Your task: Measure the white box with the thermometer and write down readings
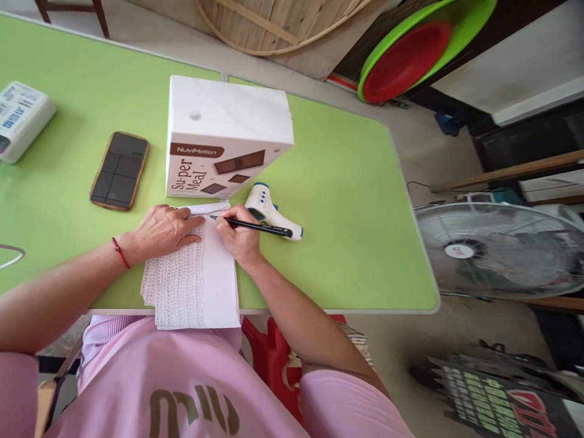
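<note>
My right hand (pixel 239 236) pinches a black pen (pixel 260 226), its tip touching the upper part of a white sheet of paper (pixel 219 274). Rows of small handwriting cover the sheet's left part, while its right part is blank. More written sheets show beneath it at the left. Resting on the paper's upper left is my left hand (pixel 168 231), fingers stretched out and lying flat. Just beyond both hands stands a white and brown NutriMotion box (pixel 228 131). A white and blue infrared thermometer (pixel 269 213) lies beside my right hand, partly behind the pen.
A phone (pixel 119 170) lies left of the box on the green table (pixel 347 243). Farther left sits a white device (pixel 22 118), with a white cable (pixel 13 258) nearer me. A floor fan (pixel 497 249) stands past the table's right edge; green and red basins (pixel 408 61) lean behind.
</note>
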Motion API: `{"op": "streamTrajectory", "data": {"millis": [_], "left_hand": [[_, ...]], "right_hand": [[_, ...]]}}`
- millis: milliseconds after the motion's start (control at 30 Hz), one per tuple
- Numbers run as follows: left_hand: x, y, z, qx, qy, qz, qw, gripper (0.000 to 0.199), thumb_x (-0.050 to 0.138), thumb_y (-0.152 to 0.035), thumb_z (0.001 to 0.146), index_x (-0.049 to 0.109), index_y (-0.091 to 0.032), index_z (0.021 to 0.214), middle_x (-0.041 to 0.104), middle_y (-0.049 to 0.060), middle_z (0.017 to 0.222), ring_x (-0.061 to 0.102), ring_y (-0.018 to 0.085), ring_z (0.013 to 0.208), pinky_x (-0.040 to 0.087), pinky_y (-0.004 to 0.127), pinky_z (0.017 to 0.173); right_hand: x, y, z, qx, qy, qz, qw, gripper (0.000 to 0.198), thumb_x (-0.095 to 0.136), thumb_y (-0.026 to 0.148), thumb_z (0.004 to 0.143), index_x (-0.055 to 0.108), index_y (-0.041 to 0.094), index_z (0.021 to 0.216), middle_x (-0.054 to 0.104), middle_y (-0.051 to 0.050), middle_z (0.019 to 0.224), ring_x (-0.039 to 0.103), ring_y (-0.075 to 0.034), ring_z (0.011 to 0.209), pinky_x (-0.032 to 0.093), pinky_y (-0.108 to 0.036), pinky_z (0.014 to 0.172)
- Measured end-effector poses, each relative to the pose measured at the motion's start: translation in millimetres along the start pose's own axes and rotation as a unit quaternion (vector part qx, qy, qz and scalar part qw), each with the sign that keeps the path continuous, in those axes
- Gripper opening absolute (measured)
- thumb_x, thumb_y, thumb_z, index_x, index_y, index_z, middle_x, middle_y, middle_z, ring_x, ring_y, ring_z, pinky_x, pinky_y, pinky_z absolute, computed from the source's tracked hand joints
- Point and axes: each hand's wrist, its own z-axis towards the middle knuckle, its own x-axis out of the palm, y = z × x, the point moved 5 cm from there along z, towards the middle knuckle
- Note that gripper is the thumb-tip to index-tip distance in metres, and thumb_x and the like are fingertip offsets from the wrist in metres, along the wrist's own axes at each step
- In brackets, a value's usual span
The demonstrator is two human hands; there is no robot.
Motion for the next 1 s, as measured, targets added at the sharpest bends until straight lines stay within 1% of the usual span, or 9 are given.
{"op": "streamTrajectory", "data": {"millis": [100,233,400,600,733,867,1000], "left_hand": [[1.2,0.8,-0.5,0.000,0.004,0.008,1.000,0.038,0.065,-0.047,0.106,0.071,-0.024,0.135,0.074,0.007,0.091,0.072,0.025,0.073,0.035,0.033,0.056],[0.6,0.6,0.3,-0.004,0.008,0.013,1.000,0.038,0.065,-0.049,0.106,0.071,-0.025,0.135,0.074,0.006,0.091,0.073,0.025,0.074,0.035,0.034,0.056],[0.0,0.0,1.9,-0.019,0.041,0.013,0.999,0.039,0.064,-0.050,0.107,0.071,-0.025,0.137,0.075,0.007,0.096,0.075,0.027,0.079,0.035,0.035,0.057],[-1.0,-1.1,2.4,-0.013,0.036,0.016,0.999,0.039,0.064,-0.049,0.107,0.071,-0.025,0.137,0.075,0.007,0.094,0.073,0.026,0.077,0.034,0.034,0.057],[-2.1,-1.3,2.4,-0.018,0.052,0.020,0.998,0.041,0.063,-0.049,0.108,0.069,-0.025,0.140,0.076,0.007,0.097,0.074,0.027,0.080,0.034,0.034,0.058],[-2.3,-1.3,2.9,-0.029,0.078,0.010,0.997,0.041,0.062,-0.049,0.109,0.068,-0.025,0.142,0.077,0.008,0.103,0.076,0.029,0.085,0.035,0.035,0.059],[-3.5,-1.8,2.7,-0.026,0.071,0.010,0.997,0.041,0.063,-0.048,0.109,0.068,-0.024,0.142,0.077,0.008,0.104,0.076,0.028,0.085,0.037,0.035,0.060]], "right_hand": [[0.6,-1.1,0.1,0.005,0.005,-0.007,1.000,0.015,0.056,0.035,0.083,0.051,0.025,0.074,0.055,0.003,0.063,0.047,-0.014,0.057,0.046,-0.029,0.059],[0.6,-0.8,0.0,-0.009,0.011,-0.021,1.000,0.014,0.054,0.035,0.084,0.051,0.025,0.074,0.055,0.002,0.064,0.047,-0.014,0.058,0.045,-0.028,0.059],[0.3,-0.4,-0.3,-0.017,0.019,-0.018,1.000,0.012,0.055,0.032,0.083,0.051,0.025,0.075,0.056,0.002,0.065,0.048,-0.015,0.059,0.047,-0.029,0.061],[0.0,1.7,0.1,-0.022,0.004,0.005,1.000,0.010,0.056,0.032,0.082,0.053,0.025,0.074,0.056,0.003,0.064,0.049,-0.015,0.058,0.046,-0.029,0.060],[-0.1,2.4,0.1,-0.026,0.000,0.007,1.000,0.009,0.055,0.029,0.082,0.052,0.025,0.075,0.054,0.003,0.064,0.047,-0.014,0.057,0.046,-0.029,0.060],[-2.3,6.0,0.8,-0.054,-0.018,0.017,0.998,0.010,0.056,0.025,0.083,0.052,0.024,0.074,0.053,0.004,0.063,0.046,-0.013,0.056,0.043,-0.027,0.056],[-2.4,8.4,1.6,-0.069,-0.022,0.018,0.997,0.010,0.056,0.024,0.084,0.051,0.024,0.074,0.052,0.005,0.062,0.045,-0.012,0.055,0.042,-0.025,0.056]]}}
